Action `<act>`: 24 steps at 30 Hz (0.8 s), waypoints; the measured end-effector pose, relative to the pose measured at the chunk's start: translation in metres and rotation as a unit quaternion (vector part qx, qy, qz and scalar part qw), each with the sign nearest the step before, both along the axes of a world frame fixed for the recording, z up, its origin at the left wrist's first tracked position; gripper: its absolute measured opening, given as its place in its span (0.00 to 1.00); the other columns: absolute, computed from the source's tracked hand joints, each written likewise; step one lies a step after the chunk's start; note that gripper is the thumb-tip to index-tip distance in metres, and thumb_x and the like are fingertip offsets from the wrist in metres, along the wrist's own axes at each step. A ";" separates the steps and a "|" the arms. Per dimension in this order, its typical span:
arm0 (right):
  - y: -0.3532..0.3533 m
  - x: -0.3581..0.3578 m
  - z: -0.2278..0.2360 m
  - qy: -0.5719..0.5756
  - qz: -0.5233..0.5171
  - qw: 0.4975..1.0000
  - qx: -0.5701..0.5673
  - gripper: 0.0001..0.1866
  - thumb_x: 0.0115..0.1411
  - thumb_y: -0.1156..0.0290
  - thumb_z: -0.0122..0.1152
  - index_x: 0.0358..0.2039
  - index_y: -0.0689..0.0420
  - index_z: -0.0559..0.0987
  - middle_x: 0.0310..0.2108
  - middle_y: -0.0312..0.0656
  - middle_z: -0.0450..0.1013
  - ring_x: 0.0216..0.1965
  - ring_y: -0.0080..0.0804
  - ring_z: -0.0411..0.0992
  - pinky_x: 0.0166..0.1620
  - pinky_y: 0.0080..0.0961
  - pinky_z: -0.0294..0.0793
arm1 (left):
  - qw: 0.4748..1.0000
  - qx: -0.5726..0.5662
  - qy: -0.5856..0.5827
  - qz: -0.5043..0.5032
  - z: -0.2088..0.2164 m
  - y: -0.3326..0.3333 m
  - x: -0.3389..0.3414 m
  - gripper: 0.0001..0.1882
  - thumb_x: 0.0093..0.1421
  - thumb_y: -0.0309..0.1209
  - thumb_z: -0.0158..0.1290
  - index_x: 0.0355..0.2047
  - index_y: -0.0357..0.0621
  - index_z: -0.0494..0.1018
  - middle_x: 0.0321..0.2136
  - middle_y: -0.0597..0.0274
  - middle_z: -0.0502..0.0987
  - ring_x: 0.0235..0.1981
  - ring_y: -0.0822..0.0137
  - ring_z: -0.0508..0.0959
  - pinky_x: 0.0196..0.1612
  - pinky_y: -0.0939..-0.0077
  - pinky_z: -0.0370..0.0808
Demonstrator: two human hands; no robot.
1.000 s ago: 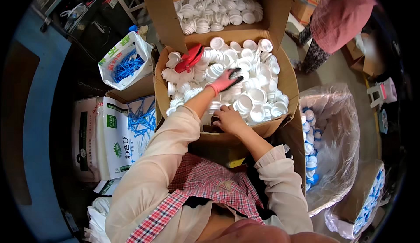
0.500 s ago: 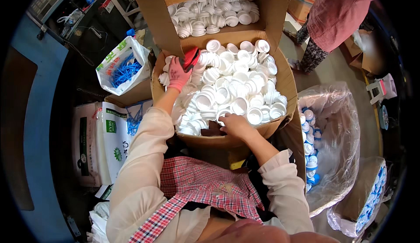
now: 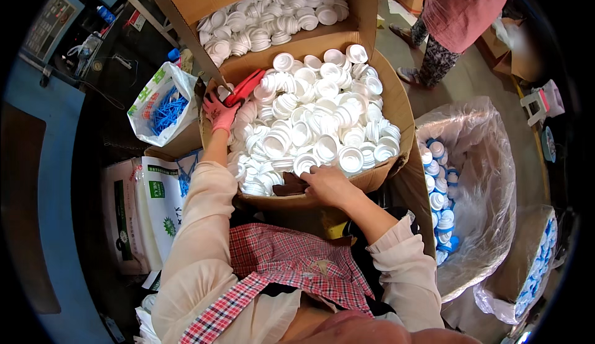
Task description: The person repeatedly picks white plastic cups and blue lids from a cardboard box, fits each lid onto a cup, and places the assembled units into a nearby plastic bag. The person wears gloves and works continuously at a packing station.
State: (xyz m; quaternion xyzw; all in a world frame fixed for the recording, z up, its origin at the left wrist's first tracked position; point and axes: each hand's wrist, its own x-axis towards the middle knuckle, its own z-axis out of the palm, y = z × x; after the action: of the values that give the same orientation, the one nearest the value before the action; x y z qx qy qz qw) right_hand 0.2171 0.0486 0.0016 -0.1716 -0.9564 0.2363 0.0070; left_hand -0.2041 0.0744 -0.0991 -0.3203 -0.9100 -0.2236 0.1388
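My left hand (image 3: 220, 110), in a pink glove with dark patches, is closed around a long red tool (image 3: 245, 88) at the left side of a cardboard box (image 3: 406, 111). A small metallic part shows near its grip, but the tool's kind is unclear. Heaped in the box are many white ridged plastic caps (image 3: 325, 149). At the box's near edge, my bare right hand (image 3: 328, 185) has its fingers curled at a dark brown, cloth-like piece (image 3: 290, 185). A white cap touches or nearly touches its fingertips. The palm side is hidden.
Behind stands another box of white caps (image 3: 273, 15). A white bag (image 3: 139, 111) holds blue plastic strips to the left. On the right, a clear-plastic-lined box (image 3: 483, 189) holds blue-and-white pieces. A person in a pink top (image 3: 468, 9) stands far right.
My left hand has moved left and a little nearer, and the red tool shows more fully. My right hand stays at the brown piece. The whole view has shifted slightly.
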 end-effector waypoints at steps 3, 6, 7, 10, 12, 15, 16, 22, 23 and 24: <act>-0.005 0.006 0.000 0.015 0.001 1.000 0.001 0.13 0.53 0.68 0.58 0.40 0.55 0.76 0.34 0.46 0.74 0.39 0.46 0.74 0.40 0.43 0.73 | 0.980 -0.162 -0.047 -0.106 0.009 0.000 0.007 0.37 0.50 0.57 0.55 0.59 0.59 0.64 0.51 0.54 0.72 0.54 0.47 0.69 0.58 0.52 0.62; -0.006 0.004 0.001 0.025 0.014 1.000 -0.006 0.14 0.52 0.67 0.59 0.40 0.56 0.76 0.34 0.47 0.73 0.39 0.46 0.73 0.40 0.42 0.73 | 0.964 -0.188 -0.111 -0.153 0.032 0.001 0.005 0.31 0.54 0.55 0.49 0.55 0.55 0.68 0.46 0.52 0.75 0.48 0.50 0.75 0.52 0.57 0.69; -0.002 0.004 0.002 0.024 0.010 1.000 -0.006 0.15 0.52 0.66 0.60 0.40 0.56 0.75 0.35 0.47 0.73 0.39 0.47 0.73 0.40 0.42 0.73 | 0.965 -0.161 -0.088 -0.185 0.043 0.001 0.023 0.27 0.57 0.55 0.46 0.51 0.53 0.71 0.41 0.52 0.78 0.44 0.49 0.77 0.47 0.60 0.73; -0.005 -0.003 0.018 -0.007 0.012 1.000 0.002 0.15 0.52 0.66 0.60 0.41 0.56 0.76 0.34 0.47 0.73 0.39 0.45 0.73 0.40 0.43 0.73 | 0.915 -0.083 -0.319 -0.232 0.032 -0.026 0.056 0.33 0.56 0.58 0.47 0.47 0.41 0.73 0.41 0.42 0.77 0.46 0.46 0.76 0.48 0.58 0.71; -0.012 -0.011 0.023 0.007 0.035 0.999 -0.013 0.15 0.53 0.67 0.58 0.42 0.55 0.76 0.36 0.47 0.73 0.40 0.46 0.73 0.41 0.44 0.73 | 0.947 -0.203 -0.211 -0.135 -0.015 -0.060 0.053 0.36 0.55 0.59 0.50 0.43 0.33 0.73 0.36 0.40 0.78 0.40 0.47 0.78 0.44 0.60 0.72; -0.010 -0.007 0.011 -0.011 0.015 1.000 0.002 0.14 0.55 0.67 0.54 0.42 0.56 0.76 0.38 0.48 0.74 0.42 0.47 0.73 0.42 0.44 0.73 | 0.964 -0.051 -0.233 -0.115 0.034 -0.050 0.107 0.32 0.56 0.57 0.50 0.40 0.34 0.74 0.37 0.40 0.77 0.39 0.48 0.78 0.44 0.58 0.72; -0.012 -0.006 0.009 -0.014 0.019 1.000 -0.013 0.14 0.54 0.66 0.56 0.42 0.56 0.76 0.38 0.47 0.73 0.41 0.47 0.73 0.42 0.44 0.73 | 0.963 0.002 -0.245 -0.117 0.046 -0.054 0.112 0.31 0.57 0.56 0.50 0.40 0.34 0.75 0.37 0.40 0.77 0.39 0.48 0.78 0.44 0.58 0.72; -0.011 -0.009 0.003 -0.061 0.041 0.996 -0.045 0.15 0.53 0.65 0.59 0.41 0.56 0.75 0.38 0.48 0.72 0.41 0.48 0.73 0.41 0.42 0.73 | 0.988 -0.046 -0.120 -0.085 0.036 -0.003 0.076 0.28 0.59 0.49 0.49 0.51 0.38 0.67 0.39 0.45 0.76 0.43 0.49 0.76 0.47 0.56 0.72; -0.012 -0.011 0.003 -0.047 0.042 0.997 -0.047 0.15 0.53 0.66 0.59 0.40 0.57 0.75 0.38 0.48 0.72 0.41 0.48 0.73 0.41 0.43 0.73 | 0.990 -0.042 -0.115 -0.077 0.027 0.005 0.070 0.30 0.58 0.49 0.49 0.53 0.38 0.64 0.42 0.45 0.75 0.45 0.48 0.76 0.49 0.55 0.71; -0.012 -0.013 0.004 -0.034 0.043 0.997 -0.048 0.15 0.53 0.66 0.59 0.40 0.57 0.75 0.37 0.48 0.73 0.40 0.48 0.73 0.41 0.43 0.73 | 0.991 -0.039 -0.109 -0.069 0.018 0.012 0.064 0.32 0.58 0.48 0.50 0.56 0.39 0.62 0.45 0.45 0.74 0.46 0.47 0.75 0.50 0.55 0.71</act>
State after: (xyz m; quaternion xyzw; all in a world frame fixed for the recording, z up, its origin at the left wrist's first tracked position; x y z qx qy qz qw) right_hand 0.2046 0.0362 0.0059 -0.1388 -0.9500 0.2763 -0.0436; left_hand -0.1397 0.0863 -0.0810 -0.3609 -0.9036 -0.2305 0.0104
